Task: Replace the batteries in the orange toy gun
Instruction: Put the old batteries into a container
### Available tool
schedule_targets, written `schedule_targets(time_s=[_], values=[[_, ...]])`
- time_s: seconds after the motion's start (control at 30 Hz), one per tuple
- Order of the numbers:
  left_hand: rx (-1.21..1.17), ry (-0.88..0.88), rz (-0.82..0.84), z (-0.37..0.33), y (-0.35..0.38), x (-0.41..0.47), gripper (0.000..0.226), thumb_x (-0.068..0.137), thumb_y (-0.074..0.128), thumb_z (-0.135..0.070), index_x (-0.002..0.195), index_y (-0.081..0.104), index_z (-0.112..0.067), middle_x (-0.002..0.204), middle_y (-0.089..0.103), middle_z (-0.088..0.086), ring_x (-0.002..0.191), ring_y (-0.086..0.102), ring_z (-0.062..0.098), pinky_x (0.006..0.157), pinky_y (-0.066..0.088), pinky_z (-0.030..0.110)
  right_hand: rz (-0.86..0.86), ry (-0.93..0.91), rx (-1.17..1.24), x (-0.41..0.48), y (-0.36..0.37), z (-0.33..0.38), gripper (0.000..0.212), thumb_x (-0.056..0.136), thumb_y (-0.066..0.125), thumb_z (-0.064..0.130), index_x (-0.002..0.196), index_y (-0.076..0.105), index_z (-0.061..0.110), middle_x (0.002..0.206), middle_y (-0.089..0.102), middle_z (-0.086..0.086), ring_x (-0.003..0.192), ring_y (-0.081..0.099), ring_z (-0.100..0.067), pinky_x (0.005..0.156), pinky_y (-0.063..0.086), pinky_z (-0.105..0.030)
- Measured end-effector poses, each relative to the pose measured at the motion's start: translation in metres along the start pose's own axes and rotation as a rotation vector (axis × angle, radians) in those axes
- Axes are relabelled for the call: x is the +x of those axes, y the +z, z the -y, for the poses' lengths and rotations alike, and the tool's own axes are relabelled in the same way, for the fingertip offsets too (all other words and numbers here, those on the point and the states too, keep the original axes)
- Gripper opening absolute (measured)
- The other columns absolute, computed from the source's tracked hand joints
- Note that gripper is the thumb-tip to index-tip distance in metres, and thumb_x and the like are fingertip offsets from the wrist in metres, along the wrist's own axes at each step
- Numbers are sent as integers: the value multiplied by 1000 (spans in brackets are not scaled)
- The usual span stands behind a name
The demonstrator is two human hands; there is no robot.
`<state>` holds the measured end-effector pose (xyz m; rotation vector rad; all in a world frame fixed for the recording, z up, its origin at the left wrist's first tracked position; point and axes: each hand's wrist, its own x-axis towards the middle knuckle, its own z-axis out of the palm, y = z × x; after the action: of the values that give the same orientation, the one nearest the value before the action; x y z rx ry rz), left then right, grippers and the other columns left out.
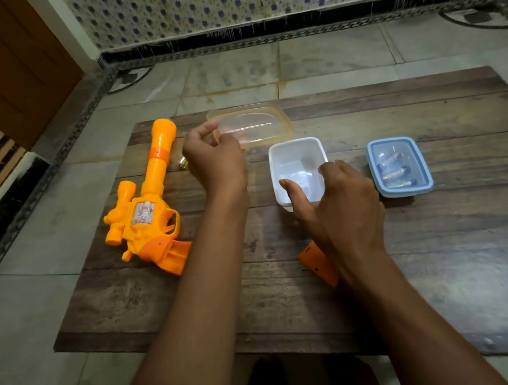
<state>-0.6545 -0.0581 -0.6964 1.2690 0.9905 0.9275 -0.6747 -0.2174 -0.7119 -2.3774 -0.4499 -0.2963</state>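
Observation:
The orange toy gun [147, 207] lies on the left of the wooden table, barrel pointing away, with its grip compartment open. Its orange battery cover [316, 260] lies near the middle, partly under my right wrist. My left hand [214, 160] pinches the left edge of a clear, yellow-rimmed lid [256, 126]. A small shiny battery-like thing [182, 164] lies between the barrel and that hand. My right hand [342, 202] holds the near corner of the white container [278, 164], thumb inside it. A closed blue-rimmed box [423, 165] with several batteries stands to the right.
The low wooden table [449, 246] stands on a tiled floor. A brown door and a slatted panel are on the left, and a patterned wall is behind. The white container looks empty.

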Motion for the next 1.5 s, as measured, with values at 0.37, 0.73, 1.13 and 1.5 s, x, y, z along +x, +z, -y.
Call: schedule_targets(time_s=[0.37,0.73,1.13,1.5], values=[[358,-74,322,4,51,51,26,85,56,10,88,64,-16,89,62,4,88,68,25,85,63,48,57,8,-11,3,4,-4,52,93,61,53,119,68,8,114,69,-11,97,67,-29,70,37,-27],[930,413,452,-2,-2,52,23,96,47,-13,104,68,-8,104,68,15,97,63,33,70,44,33,46,17,5,3,6,-3,43,93,64,41,114,69,4,110,70,-14,94,67,-32,69,38,-27],[1589,849,900,18,-87,47,58,104,52,-23,156,32,-38,147,42,7,127,49,32,98,44,46,77,4,18,7,6,-5,46,96,62,31,131,59,1,119,66,-24,104,63,-39,81,49,-39],[1627,968,782,28,-61,29,44,105,41,-15,148,33,-10,144,34,22,91,63,42,61,41,42,60,15,58,10,7,-8,43,98,58,29,131,57,2,116,68,-22,100,65,-36,77,48,-35]])
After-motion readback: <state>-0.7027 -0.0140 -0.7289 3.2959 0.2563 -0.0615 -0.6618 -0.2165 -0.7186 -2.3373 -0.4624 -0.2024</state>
